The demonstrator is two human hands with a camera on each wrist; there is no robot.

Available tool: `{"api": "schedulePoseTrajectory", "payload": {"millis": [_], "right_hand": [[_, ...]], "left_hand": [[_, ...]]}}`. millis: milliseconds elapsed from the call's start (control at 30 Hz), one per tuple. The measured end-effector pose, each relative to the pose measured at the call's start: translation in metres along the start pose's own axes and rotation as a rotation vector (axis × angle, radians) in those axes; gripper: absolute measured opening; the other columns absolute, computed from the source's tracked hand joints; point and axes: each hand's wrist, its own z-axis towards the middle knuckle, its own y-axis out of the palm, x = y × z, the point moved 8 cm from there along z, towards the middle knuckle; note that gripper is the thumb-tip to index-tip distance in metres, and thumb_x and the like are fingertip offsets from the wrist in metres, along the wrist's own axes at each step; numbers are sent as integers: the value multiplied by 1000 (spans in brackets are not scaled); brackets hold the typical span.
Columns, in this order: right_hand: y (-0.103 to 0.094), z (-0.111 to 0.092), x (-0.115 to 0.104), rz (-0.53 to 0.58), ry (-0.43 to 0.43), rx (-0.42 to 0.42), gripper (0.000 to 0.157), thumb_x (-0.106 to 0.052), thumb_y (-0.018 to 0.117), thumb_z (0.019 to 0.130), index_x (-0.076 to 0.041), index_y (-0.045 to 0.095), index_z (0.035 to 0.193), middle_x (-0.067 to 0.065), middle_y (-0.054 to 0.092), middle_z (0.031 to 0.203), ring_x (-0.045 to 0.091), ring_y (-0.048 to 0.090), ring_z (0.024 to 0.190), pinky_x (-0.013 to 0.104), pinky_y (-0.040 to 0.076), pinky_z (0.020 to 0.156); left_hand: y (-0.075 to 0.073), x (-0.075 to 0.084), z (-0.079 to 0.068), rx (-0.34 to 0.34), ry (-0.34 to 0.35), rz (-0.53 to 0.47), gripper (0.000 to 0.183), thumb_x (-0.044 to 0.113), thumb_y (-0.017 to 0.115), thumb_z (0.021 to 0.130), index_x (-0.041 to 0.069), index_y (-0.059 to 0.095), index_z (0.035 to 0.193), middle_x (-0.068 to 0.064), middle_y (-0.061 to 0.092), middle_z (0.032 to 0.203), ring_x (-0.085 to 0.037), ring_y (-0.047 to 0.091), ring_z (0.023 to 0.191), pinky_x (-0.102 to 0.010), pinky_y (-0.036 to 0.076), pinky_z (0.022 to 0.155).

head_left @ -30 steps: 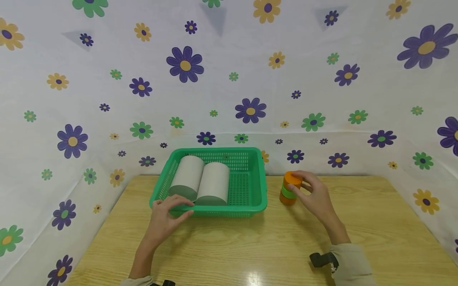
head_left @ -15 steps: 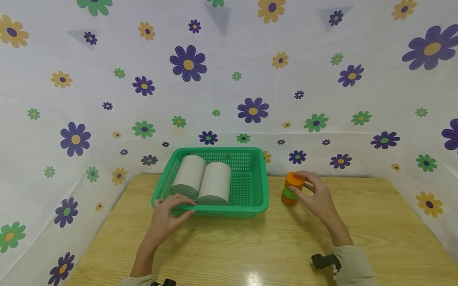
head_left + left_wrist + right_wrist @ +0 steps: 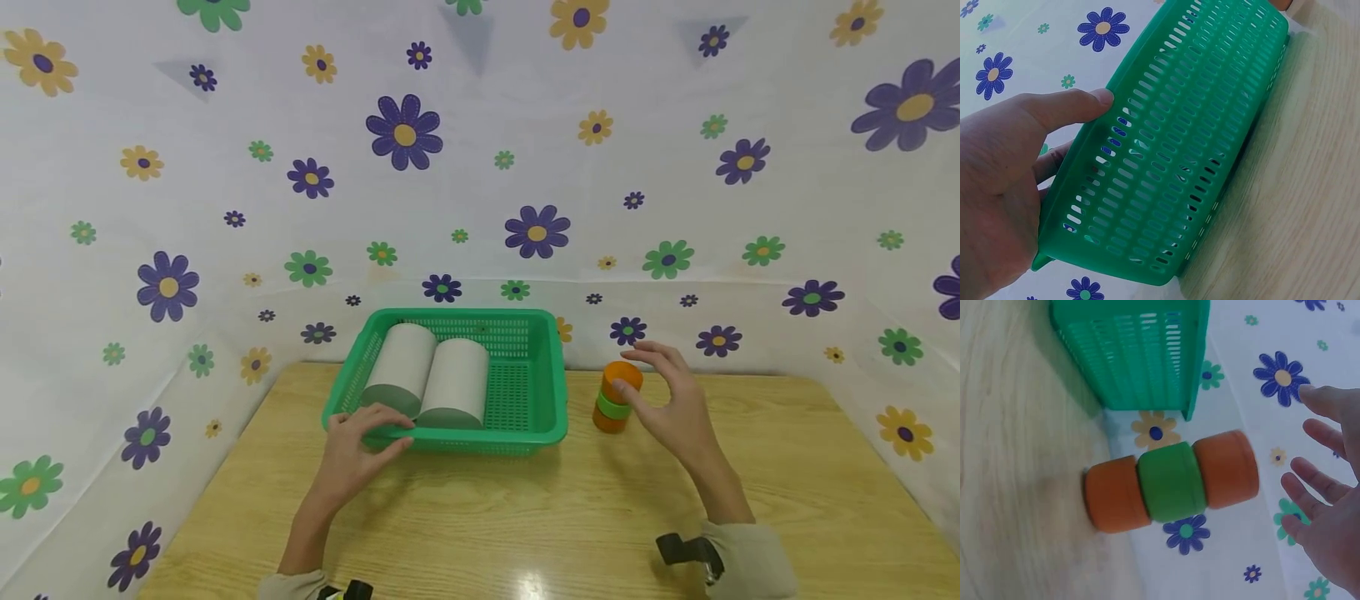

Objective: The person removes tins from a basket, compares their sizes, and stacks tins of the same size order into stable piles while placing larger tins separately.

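In the head view, my left hand (image 3: 352,454) pinches the front rim of a green plastic basket (image 3: 517,437) near its left corner. The left wrist view shows the thumb on the slotted outer wall (image 3: 1166,131), with the fingers behind the rim. Two white cylinders (image 3: 452,379) with grey-green ends lie side by side in the left part of the basket. To its right stands an upright stack of three small cups (image 3: 613,406), orange, green, orange. My right hand (image 3: 678,408) is beside the top cup, fingers spread and apart from the stack in the right wrist view (image 3: 1329,481).
Everything stands on a light wooden table (image 3: 465,517). A white flower-print cloth (image 3: 465,192) hangs close behind the table's back edge and along the sides. The stack sits a short way from the basket's right wall, near that back edge.
My right hand has let go of the top orange cup; its fingers have opened and drawn slightly up and right. The left hand keeps its hold on the rim. The head view has shifted a little.
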Motion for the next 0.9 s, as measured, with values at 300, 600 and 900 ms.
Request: {"api": "schedulePoseTrajectory", "payload": {"millis": [300, 600, 900], "right_hand": [[5, 2, -31, -32, -62, -9, 37, 1, 80, 86, -4, 70, 122, 13, 62, 133, 34, 54, 128, 47, 38, 110], [29, -1, -48, -11, -107, -61, 40, 2, 80, 84, -5, 70, 122, 10, 63, 131, 32, 57, 124, 19, 33, 107], [61, 2, -63, 24, -139, -134, 40, -1, 81, 86, -6, 69, 124, 10, 61, 133, 30, 55, 126, 32, 42, 107]], "left_hand": [[0, 0, 1, -2, -2, -3, 23, 15, 87, 82, 26, 76, 100, 14, 71, 98, -15, 65, 96, -48, 20, 84], [0, 0, 1, -7, -19, 4, 22, 16, 87, 82, 24, 76, 99, 15, 71, 98, -14, 64, 97, -47, 21, 85], [-1, -2, 1, -2, -26, 17, 23, 16, 87, 82, 27, 76, 99, 16, 70, 98, -13, 64, 97, -48, 22, 86]]}}
